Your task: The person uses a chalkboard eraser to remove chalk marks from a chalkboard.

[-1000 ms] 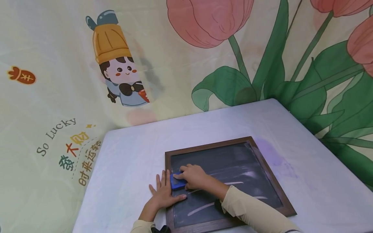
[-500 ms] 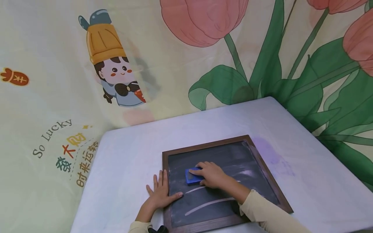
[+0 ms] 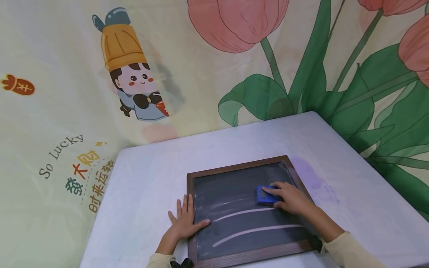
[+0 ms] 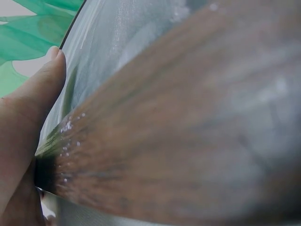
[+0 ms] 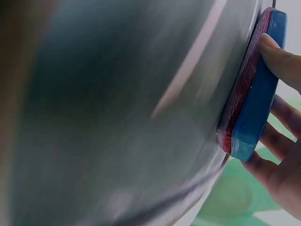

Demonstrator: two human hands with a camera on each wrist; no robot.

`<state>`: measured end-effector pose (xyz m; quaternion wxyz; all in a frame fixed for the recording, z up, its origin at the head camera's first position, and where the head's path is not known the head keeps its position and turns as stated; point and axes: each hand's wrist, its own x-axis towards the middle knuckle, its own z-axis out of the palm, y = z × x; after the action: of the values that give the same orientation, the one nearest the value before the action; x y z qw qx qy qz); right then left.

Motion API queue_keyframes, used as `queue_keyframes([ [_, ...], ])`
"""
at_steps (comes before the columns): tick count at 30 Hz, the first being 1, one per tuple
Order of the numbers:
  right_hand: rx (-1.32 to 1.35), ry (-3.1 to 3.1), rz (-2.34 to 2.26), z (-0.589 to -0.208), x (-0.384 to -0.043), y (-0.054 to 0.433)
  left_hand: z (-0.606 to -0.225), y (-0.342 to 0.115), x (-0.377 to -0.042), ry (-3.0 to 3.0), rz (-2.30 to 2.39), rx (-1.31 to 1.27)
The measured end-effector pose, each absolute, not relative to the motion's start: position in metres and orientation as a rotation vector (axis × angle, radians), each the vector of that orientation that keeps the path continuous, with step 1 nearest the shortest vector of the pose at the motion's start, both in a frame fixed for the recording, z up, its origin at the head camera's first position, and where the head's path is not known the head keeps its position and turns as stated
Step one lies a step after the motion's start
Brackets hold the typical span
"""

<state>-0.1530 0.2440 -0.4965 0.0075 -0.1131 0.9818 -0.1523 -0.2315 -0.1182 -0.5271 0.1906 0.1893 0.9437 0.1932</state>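
A blackboard (image 3: 234,238) in a brown wooden frame lies on the white table, with two pale chalk lines across its lower half. My right hand (image 3: 291,197) grips a blue chalkboard eraser (image 3: 263,196) by its sides, over the board's right part above the upper line. In the right wrist view the eraser (image 5: 257,103) shows a reddish felt face against the board, thumb on one side and fingers on the other. My left hand (image 3: 184,222) lies spread at the frame's left edge, its thumb (image 4: 44,80) reaching over the frame onto the board.
The white table (image 3: 157,178) extends around the board, with a purple stain (image 3: 310,175) to its right. Behind the table hangs a printed cloth (image 3: 194,85) with tulips and a cartoon figure. Faint chalk smears (image 3: 228,204) mark the board above the upper line.
My right hand has slid the eraser from the board's left edge to its right part. Chalk marks above the upper line have thinned. The left hand stays at the frame.
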Motion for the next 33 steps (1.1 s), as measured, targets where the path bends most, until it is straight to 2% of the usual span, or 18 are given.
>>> queue_keyframes([
  [8,-0.311,3.122,-0.472,-0.495,-0.145,0.267,-0.527,-0.121,-0.232,2.659,0.552,0.509],
  [27,-0.345,3.14,-0.474,-0.496,-0.143,0.273,-0.532,-0.116,-0.236,2.693,0.577,0.493],
  [33,-0.359,3.133,-0.46,-0.496,-0.132,0.271,-0.534,-0.117,-0.237,2.704,0.568,0.504],
])
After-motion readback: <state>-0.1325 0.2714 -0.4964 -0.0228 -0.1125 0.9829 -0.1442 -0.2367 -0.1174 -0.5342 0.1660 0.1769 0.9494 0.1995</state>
